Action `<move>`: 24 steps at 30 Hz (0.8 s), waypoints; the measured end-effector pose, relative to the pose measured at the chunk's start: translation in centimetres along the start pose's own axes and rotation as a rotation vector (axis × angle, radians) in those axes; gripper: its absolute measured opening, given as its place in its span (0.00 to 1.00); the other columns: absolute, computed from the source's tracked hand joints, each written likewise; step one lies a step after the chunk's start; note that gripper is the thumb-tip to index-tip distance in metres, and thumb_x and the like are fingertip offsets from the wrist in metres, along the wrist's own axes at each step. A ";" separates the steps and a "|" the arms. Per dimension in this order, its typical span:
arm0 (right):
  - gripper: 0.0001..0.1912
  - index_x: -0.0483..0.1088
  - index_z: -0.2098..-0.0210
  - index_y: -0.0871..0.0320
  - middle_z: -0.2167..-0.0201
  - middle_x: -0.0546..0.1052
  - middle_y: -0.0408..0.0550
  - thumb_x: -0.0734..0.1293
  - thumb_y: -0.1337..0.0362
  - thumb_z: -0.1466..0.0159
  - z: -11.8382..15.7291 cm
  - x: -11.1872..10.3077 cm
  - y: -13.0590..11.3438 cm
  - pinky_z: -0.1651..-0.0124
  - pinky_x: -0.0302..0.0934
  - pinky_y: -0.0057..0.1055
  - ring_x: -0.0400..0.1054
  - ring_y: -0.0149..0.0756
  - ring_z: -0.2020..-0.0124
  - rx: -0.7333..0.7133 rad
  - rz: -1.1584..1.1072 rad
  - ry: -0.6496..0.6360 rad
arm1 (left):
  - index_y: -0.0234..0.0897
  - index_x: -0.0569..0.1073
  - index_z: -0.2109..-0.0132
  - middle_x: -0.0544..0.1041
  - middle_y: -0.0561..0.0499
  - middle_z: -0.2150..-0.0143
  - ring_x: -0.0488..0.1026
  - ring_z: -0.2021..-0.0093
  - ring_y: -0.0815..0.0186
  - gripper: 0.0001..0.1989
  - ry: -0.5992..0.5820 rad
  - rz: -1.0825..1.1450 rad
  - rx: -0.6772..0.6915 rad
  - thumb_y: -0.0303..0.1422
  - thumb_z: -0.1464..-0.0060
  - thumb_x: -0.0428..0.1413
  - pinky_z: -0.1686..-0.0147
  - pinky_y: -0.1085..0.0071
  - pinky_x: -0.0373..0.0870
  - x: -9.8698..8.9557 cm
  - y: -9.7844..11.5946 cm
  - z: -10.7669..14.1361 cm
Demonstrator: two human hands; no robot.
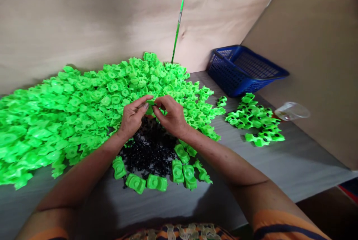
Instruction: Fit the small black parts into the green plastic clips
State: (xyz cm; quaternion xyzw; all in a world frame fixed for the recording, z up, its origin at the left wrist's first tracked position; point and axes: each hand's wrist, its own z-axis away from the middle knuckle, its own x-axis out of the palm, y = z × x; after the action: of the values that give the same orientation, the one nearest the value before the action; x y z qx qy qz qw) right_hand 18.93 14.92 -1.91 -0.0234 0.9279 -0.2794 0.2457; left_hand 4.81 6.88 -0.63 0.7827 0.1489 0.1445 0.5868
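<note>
My left hand [133, 116] pinches a bright green toy car body [151, 102] between thumb and fingers. From the other side my right hand [171, 115] closes its thumb and forefinger at that car body, on a small dark part that looks like a wheel axle; the fingers partly cover it. Right below both hands lies a heap of thin black wheel axles [148, 150]. Along the near edge of that heap sit several loose green car bodies [157, 183]. A large pile of the same car bodies [84, 109] spreads behind and to the left.
To the right, a group of green car bodies with black wheels [256, 118] lies on the grey table [296, 158]. A blue plastic basket [237, 77] stands behind it, and a clear plastic cup [293, 111] lies tipped by the side wall. A thin green stick [177, 31] rises against the back wall.
</note>
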 end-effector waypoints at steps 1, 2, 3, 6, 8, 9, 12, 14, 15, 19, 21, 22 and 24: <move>0.03 0.67 0.64 0.54 0.68 0.74 0.45 0.65 0.66 0.31 0.0 0.0 0.1 0.60 0.63 0.31 0.66 0.34 0.66 0.016 -0.035 0.008 | 0.41 0.87 0.55 0.68 0.56 0.76 0.61 0.76 0.71 0.17 0.010 0.020 -0.006 0.45 0.49 0.68 0.75 0.75 0.75 -0.1 0.0 -0.1; 0.02 0.68 0.63 0.54 0.68 0.74 0.44 0.66 0.64 0.32 -0.1 -0.1 0.3 0.60 0.63 0.31 0.66 0.33 0.67 0.043 -0.076 0.008 | 0.41 0.86 0.54 0.66 0.56 0.76 0.61 0.75 0.71 0.18 0.022 0.036 -0.009 0.46 0.49 0.68 0.75 0.75 0.76 -0.2 0.1 -0.1; 0.03 0.68 0.63 0.54 0.68 0.74 0.44 0.67 0.63 0.33 -0.1 -0.1 0.4 0.61 0.64 0.31 0.66 0.32 0.67 0.080 -0.126 0.002 | 0.41 0.86 0.53 0.65 0.57 0.76 0.61 0.75 0.71 0.19 0.032 0.046 -0.007 0.46 0.49 0.69 0.74 0.74 0.77 -0.3 0.2 -0.2; 0.08 0.68 0.64 0.55 0.68 0.75 0.42 0.69 0.59 0.35 -0.4 0.0 0.6 0.63 0.65 0.29 0.68 0.31 0.68 0.212 -0.318 -0.029 | 0.41 0.86 0.52 0.68 0.56 0.74 0.65 0.74 0.71 0.19 0.057 0.038 0.023 0.46 0.48 0.68 0.72 0.74 0.80 -0.5 0.4 -0.3; 0.10 0.69 0.64 0.55 0.68 0.76 0.42 0.71 0.57 0.36 -0.5 0.1 0.5 0.62 0.66 0.29 0.69 0.31 0.67 0.288 -0.437 -0.036 | 0.40 0.85 0.52 0.73 0.55 0.71 0.68 0.72 0.70 0.19 0.060 0.022 0.048 0.45 0.47 0.68 0.72 0.73 0.81 -0.4 0.5 -0.2; 0.11 0.70 0.64 0.55 0.67 0.76 0.43 0.72 0.55 0.37 -0.6 0.2 0.4 0.61 0.66 0.29 0.70 0.31 0.66 0.319 -0.483 -0.031 | 0.40 0.85 0.52 0.75 0.54 0.70 0.69 0.71 0.70 0.18 0.060 0.015 0.056 0.45 0.47 0.68 0.71 0.73 0.81 -0.4 0.6 -0.2; 0.16 0.71 0.63 0.55 0.68 0.77 0.43 0.74 0.50 0.38 -0.8 0.1 0.2 0.59 0.67 0.30 0.70 0.31 0.65 0.383 -0.569 -0.019 | 0.40 0.86 0.52 0.79 0.52 0.65 0.72 0.69 0.69 0.18 0.057 -0.001 0.060 0.45 0.47 0.67 0.71 0.72 0.81 -0.3 0.8 0.0; 0.19 0.71 0.63 0.55 0.68 0.77 0.43 0.75 0.48 0.39 -0.8 0.1 0.1 0.59 0.67 0.31 0.70 0.31 0.66 0.400 -0.597 -0.021 | 0.40 0.86 0.52 0.79 0.52 0.65 0.72 0.69 0.69 0.19 0.053 -0.001 0.055 0.45 0.47 0.67 0.71 0.72 0.81 -0.2 0.8 0.0; 0.19 0.71 0.64 0.55 0.68 0.77 0.43 0.76 0.47 0.39 -0.8 0.1 0.1 0.59 0.67 0.30 0.70 0.31 0.66 0.400 -0.601 -0.024 | 0.40 0.85 0.52 0.79 0.52 0.65 0.72 0.70 0.69 0.19 0.049 0.002 0.051 0.45 0.47 0.67 0.71 0.72 0.81 -0.2 0.8 0.0; 0.20 0.71 0.65 0.55 0.68 0.77 0.43 0.76 0.47 0.39 -0.8 0.2 0.3 0.60 0.67 0.30 0.70 0.31 0.66 0.379 -0.574 -0.028 | 0.40 0.85 0.52 0.77 0.53 0.68 0.71 0.71 0.69 0.19 0.036 0.020 0.034 0.45 0.47 0.67 0.71 0.72 0.81 -0.2 0.7 0.0; 0.20 0.71 0.66 0.55 0.69 0.76 0.42 0.76 0.46 0.39 -0.8 0.3 0.3 0.61 0.66 0.30 0.70 0.31 0.66 0.385 -0.565 -0.024 | 0.40 0.86 0.52 0.73 0.54 0.72 0.68 0.72 0.70 0.19 0.040 0.031 0.023 0.45 0.48 0.68 0.72 0.72 0.81 -0.2 0.6 0.0; 0.20 0.71 0.66 0.56 0.70 0.76 0.42 0.76 0.46 0.40 -0.8 0.4 0.4 0.62 0.65 0.30 0.69 0.31 0.67 0.394 -0.572 -0.024 | 0.40 0.86 0.52 0.70 0.55 0.74 0.66 0.73 0.70 0.19 0.044 0.038 0.017 0.44 0.49 0.68 0.73 0.73 0.80 -0.2 0.5 0.0; 0.22 0.71 0.67 0.56 0.71 0.75 0.40 0.77 0.44 0.42 -0.9 0.4 0.4 0.64 0.64 0.29 0.68 0.30 0.69 0.422 -0.612 -0.036 | 0.40 0.86 0.53 0.66 0.57 0.76 0.64 0.75 0.71 0.19 0.047 0.045 0.004 0.44 0.50 0.69 0.74 0.73 0.80 -0.2 0.4 -0.1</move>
State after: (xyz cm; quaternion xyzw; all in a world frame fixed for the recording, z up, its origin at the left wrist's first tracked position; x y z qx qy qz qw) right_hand 18.19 15.62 -1.60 -0.2535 0.7955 -0.5246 0.1667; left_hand 4.61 6.73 -0.23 0.7835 0.1454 0.1758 0.5781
